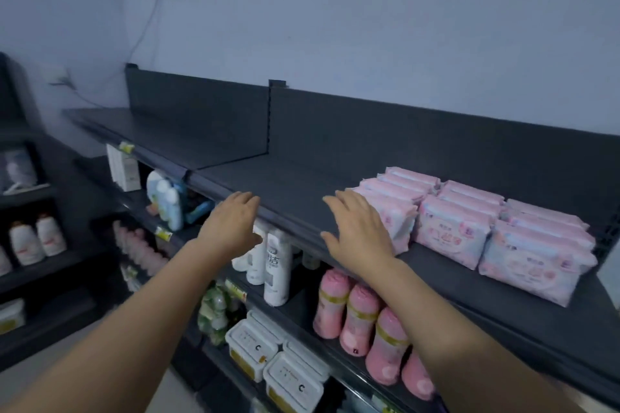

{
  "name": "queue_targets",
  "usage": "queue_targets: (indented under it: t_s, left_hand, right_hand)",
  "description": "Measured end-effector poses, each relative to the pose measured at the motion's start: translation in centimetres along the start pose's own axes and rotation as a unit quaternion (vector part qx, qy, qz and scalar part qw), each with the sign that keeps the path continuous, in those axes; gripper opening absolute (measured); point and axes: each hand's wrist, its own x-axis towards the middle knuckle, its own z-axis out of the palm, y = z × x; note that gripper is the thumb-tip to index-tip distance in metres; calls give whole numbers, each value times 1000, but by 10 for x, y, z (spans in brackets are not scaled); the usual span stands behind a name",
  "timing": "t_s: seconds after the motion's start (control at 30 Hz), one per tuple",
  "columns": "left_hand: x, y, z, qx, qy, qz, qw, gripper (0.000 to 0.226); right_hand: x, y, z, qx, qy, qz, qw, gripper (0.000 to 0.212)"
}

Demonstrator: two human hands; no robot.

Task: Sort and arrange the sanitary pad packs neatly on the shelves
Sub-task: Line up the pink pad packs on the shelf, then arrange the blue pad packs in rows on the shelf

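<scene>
Matte dark shelf [295, 178] holds pillowy pink packs [453, 231]; left grip [231, 228], right grip [359, 231] slack, empty.

Pink sanitary pad packs [469, 228] stand in three tidy rows at the top shelf's [285, 184] right end

Both hands reach out, palms down and fingers relaxed, over the front edge of the dark top shelf [285, 184]. The left hand [231, 225] holds nothing. The right hand [359, 231] is just beside the pink sanitary pad packs [469, 228], perhaps brushing the nearest one; the angle does not settle it. The packs stand in three rows at the shelf's right end. On the shelf below are white bottles [276, 265] and pink bottles [359, 315], with white lidded tubs [255, 342] lower still.
</scene>
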Motion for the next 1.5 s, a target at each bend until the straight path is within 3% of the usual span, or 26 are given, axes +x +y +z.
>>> queue_targets:
  t_s: [0.1,0.23,0.37,0.47,0.67,0.87,1.17,1.5]
  left_hand:
    - [-18,-47,-5,28,-7,-37,999,73]
    - [-46,-109,-16,66,-27,-91,993,51]
    - [-75,-181,-23,102,-37,-147,983,67]
    - [-98,-236,-32,124,-39,-177,976,59]
    - [-136,-339,-51,151,-63,-225,960,45]
    - [-167,-431,-64,169,-50,-274,946,55]
    - [-189,-529,-82,203,-40,-323,923,57]
    - [-173,-639,-86,217,-39,-376,900,45]
  right_hand:
    - [21,-40,23,-1,-36,-48,998,59]
    - [50,-99,55,2,-79,-80,994,57]
    - [77,-162,86,4,-122,-108,987,58]
    - [99,-214,109,3,-146,-127,981,60]
    - [138,-313,147,15,-159,-153,975,61]
    - [172,-403,181,37,-154,-176,972,33]
    - [223,-513,219,38,-178,-242,953,57]
    - [307,-617,281,65,-169,-299,937,57]
